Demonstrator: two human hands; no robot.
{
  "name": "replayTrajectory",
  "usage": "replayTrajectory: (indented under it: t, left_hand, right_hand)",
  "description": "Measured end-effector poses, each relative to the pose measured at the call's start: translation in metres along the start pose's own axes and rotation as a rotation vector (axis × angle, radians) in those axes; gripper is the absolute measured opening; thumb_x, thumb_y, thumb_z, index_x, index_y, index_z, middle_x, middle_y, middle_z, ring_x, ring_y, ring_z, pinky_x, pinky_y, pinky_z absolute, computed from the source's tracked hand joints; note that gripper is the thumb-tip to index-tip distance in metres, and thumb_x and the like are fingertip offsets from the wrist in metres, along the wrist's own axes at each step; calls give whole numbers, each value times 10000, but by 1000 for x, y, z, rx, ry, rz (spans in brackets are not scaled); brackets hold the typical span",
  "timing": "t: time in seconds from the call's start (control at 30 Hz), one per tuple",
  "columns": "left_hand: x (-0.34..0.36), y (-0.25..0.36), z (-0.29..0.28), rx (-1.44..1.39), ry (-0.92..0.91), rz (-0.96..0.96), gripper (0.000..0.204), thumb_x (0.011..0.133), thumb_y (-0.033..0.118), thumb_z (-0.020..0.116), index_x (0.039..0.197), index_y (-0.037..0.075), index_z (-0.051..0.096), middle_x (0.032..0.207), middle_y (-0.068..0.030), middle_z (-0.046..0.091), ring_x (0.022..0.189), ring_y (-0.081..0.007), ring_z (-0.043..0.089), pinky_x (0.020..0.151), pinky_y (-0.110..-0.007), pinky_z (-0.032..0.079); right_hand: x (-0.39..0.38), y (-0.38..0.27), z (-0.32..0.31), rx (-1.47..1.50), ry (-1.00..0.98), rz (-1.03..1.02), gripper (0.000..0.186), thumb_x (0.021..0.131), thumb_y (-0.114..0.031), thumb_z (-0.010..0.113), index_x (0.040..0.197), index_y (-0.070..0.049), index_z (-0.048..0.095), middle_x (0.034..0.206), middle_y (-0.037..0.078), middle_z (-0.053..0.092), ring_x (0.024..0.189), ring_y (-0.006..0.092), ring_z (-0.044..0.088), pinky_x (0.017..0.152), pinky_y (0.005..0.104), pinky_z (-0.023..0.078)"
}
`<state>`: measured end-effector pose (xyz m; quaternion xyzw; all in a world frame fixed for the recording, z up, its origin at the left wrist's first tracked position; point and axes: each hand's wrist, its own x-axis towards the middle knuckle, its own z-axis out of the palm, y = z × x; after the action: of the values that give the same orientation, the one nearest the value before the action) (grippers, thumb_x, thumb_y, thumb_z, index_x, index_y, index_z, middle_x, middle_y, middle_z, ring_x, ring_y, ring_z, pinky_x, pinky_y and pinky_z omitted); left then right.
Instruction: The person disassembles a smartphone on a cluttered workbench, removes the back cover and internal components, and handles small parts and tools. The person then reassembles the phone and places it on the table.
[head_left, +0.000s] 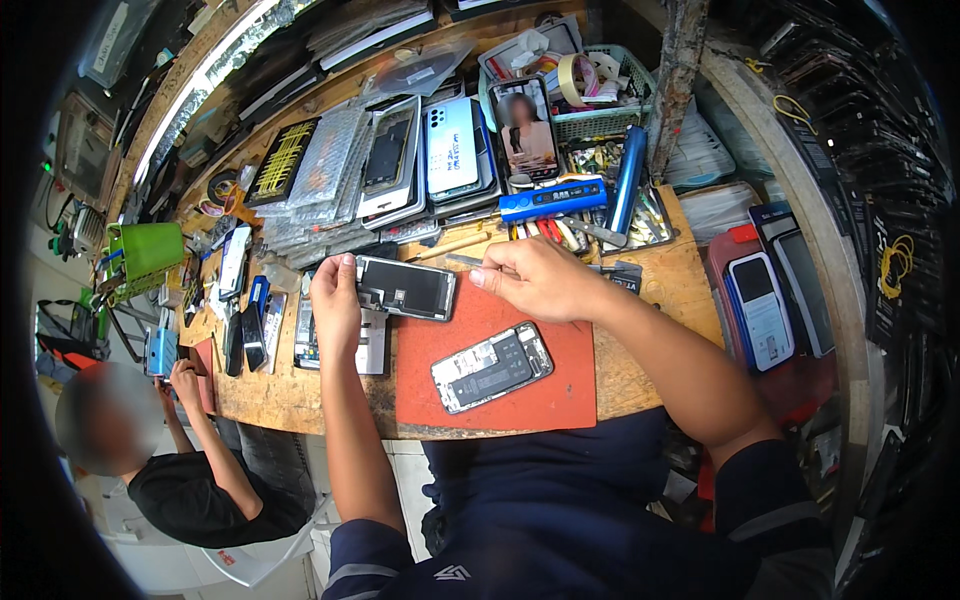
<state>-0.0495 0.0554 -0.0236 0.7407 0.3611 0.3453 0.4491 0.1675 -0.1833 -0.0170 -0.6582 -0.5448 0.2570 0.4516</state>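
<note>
A phone screen is held up by the left hand. It is seen from its dark back, and its left end is pinched by the grip, with the thumb on top. A thin tool is pinched in the grip of the right hand, between the thumb and the finger. Its end is pointed to the left, near the top right corner of the phone screen. Whether the two are touching cannot be told.

Below the hands, an open phone is laid at a slant on a red mat. Its black battery and silver parts can be seen. The mat is spread at the front edge of a wooden desk.

At the back, bubble-wrap bags are piled up. Beside them, a white phone back is laid on a stack. A phone with a picture is propped in front of a pale green basket, where a roll of tape is kept. A blue tool is set on top of many small things.

On the left, a blue phone is held by another person, dressed in black.
</note>
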Motion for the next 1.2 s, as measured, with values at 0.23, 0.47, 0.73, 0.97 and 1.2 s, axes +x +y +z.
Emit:
replayTrajectory:
  t: [0.23,0.47,0.73,0.97,1.2]
  left_hand:
    - [12,4,8,504,81,122,332,1067,274,687,1040,-51,748,771,-122,727,676,-185,633,661,-370,510]
    - [-5,21,7,630,107,174,236,1050,208,667,1089,-8,755,905,-197,762,800,-334,732,758,-415,548]
    - [-102,38,-2,431,60,403,79,992,-8,671,1050,-17,724,934,-128,712,782,-241,670,680,-332,509]
    - [-163,31,-11,374,-248,395,636,824,243,865,1358,-2,623,1225,-191,683,1150,-378,641,1022,-478,490]
    - [-165,23,-7,491,-362,468,947,725,335,940,1510,36,502,1343,-159,657,1256,-361,581,1124,-507,360]
  right_hand:
    - [-1,-1,0,-60,-41,-11,341,1056,-356,678,960,-30,704,691,82,620,641,206,592,630,407,471]
    - [-3,0,-2,-61,-37,-35,311,1037,-332,692,971,-29,711,695,85,627,654,219,610,636,406,479]
    - [-7,-21,-11,-60,88,-142,215,1097,-203,571,1165,-25,670,743,127,645,685,224,659,662,422,498]
    - [-11,-27,9,-83,352,-406,118,1057,-78,605,1129,13,626,877,217,705,730,397,703,666,459,549]
    - [-17,-36,25,-278,200,-483,266,909,94,710,1149,34,612,954,177,722,822,325,755,711,396,595]
